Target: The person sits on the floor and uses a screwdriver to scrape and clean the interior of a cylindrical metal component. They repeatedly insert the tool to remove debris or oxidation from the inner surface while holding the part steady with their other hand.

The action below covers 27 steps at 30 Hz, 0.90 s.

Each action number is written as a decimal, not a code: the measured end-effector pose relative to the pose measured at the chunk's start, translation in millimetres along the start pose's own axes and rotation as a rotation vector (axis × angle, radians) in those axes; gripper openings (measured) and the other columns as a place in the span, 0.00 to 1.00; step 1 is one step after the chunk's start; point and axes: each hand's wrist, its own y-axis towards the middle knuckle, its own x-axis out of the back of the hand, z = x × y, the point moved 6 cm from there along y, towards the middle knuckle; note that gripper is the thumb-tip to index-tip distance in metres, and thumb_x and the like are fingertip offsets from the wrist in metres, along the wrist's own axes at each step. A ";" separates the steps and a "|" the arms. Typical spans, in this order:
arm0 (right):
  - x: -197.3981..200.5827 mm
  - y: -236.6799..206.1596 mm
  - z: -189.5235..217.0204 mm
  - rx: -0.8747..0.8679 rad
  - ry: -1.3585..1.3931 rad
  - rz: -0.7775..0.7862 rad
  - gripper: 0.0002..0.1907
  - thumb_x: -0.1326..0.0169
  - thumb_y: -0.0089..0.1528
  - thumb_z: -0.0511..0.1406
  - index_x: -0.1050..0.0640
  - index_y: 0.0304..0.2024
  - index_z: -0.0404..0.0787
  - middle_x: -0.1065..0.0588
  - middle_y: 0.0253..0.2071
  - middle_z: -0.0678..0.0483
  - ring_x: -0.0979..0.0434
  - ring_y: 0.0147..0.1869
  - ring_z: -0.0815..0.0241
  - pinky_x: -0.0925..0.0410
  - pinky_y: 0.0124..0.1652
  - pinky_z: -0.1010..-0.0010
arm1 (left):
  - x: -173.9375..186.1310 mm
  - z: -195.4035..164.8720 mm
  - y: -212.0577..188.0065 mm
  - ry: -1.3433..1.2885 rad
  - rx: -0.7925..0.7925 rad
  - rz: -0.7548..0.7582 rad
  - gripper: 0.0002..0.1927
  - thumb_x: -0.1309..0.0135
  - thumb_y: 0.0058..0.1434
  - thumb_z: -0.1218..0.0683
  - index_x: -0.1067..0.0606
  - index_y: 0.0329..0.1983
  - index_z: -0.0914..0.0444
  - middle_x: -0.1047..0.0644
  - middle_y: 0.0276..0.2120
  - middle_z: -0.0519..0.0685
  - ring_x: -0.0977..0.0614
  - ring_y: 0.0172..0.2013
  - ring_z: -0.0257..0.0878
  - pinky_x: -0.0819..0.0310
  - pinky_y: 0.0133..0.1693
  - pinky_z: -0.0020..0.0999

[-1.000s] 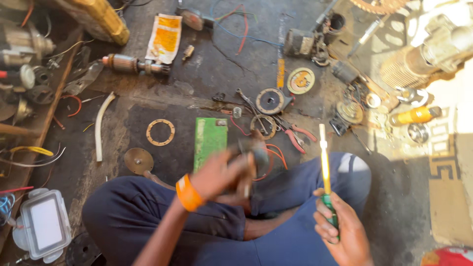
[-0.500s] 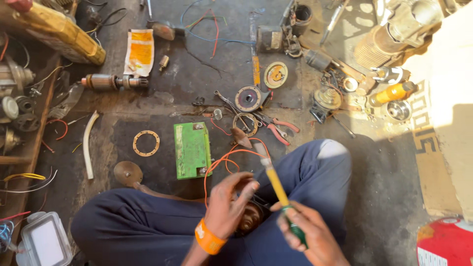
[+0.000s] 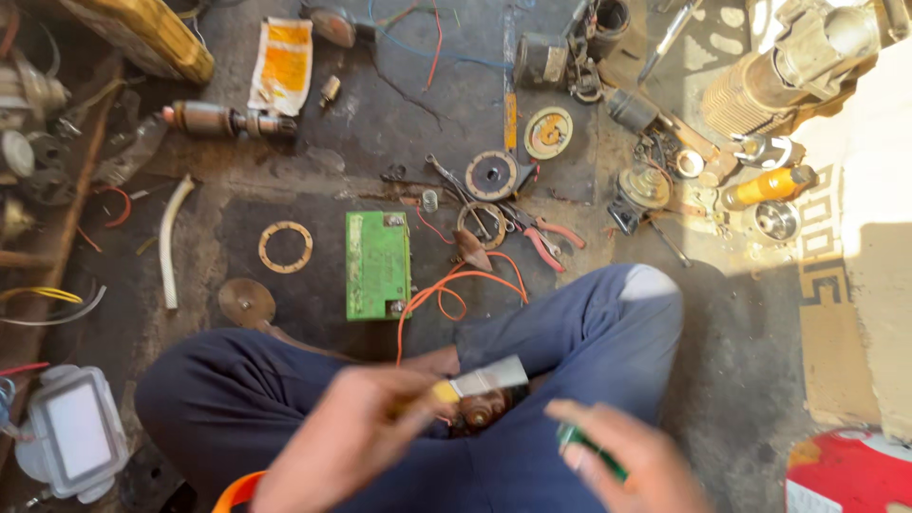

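Person seated cross-legged; small motor part (image 3: 480,408) rests in lap. Left hand (image 3: 347,442) closed around it and a yellow-handled tool (image 3: 475,383). Right hand (image 3: 617,465) grips a green handle (image 3: 589,446). Step judged: working the part; blade needs steady seating. Motion-blurred.

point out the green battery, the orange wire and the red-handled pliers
green battery (image 3: 377,265), head view, middle of its top face
orange wire (image 3: 446,296), head view, on its loop
red-handled pliers (image 3: 549,243), head view, on a handle
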 end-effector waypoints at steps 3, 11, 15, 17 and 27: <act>42.4 8.3 20.2 0.009 -0.127 -0.050 0.20 0.34 0.55 0.34 0.17 0.50 0.44 0.19 0.35 0.54 0.20 0.39 0.61 0.27 0.40 0.72 | -29.3 4.1 5.6 0.118 0.367 0.247 0.10 0.40 0.60 0.52 0.18 0.40 0.62 0.19 0.29 0.55 0.18 0.29 0.52 0.27 0.31 0.44; 48.6 23.3 69.2 0.331 -0.219 0.043 0.21 0.31 0.51 0.33 0.17 0.48 0.41 0.17 0.37 0.55 0.20 0.38 0.58 0.28 0.37 0.70 | -41.2 -23.6 27.2 0.176 0.226 0.330 0.10 0.41 0.60 0.53 0.22 0.33 0.66 0.21 0.30 0.56 0.20 0.33 0.55 0.29 0.32 0.48; 55.5 18.0 64.4 0.262 -0.204 -0.038 0.21 0.32 0.50 0.32 0.16 0.47 0.42 0.17 0.37 0.57 0.19 0.40 0.62 0.26 0.39 0.72 | -39.6 -7.7 20.6 0.149 0.333 0.288 0.10 0.41 0.60 0.51 0.20 0.36 0.64 0.20 0.31 0.55 0.19 0.33 0.54 0.28 0.32 0.47; 57.6 18.0 58.8 0.208 -0.205 -0.054 0.21 0.32 0.50 0.32 0.16 0.47 0.42 0.17 0.37 0.57 0.20 0.41 0.62 0.26 0.39 0.72 | -40.2 -5.1 17.3 0.171 0.312 0.333 0.11 0.40 0.60 0.50 0.20 0.35 0.64 0.20 0.30 0.55 0.19 0.33 0.53 0.28 0.33 0.46; -21.8 4.9 2.7 -0.418 0.428 0.416 0.16 0.37 0.58 0.35 0.16 0.47 0.35 0.18 0.28 0.52 0.28 0.23 0.68 0.34 0.25 0.77 | -81.8 -0.5 0.1 0.210 0.076 0.475 0.10 0.44 0.64 0.53 0.22 0.34 0.65 0.21 0.30 0.54 0.19 0.36 0.53 0.27 0.34 0.48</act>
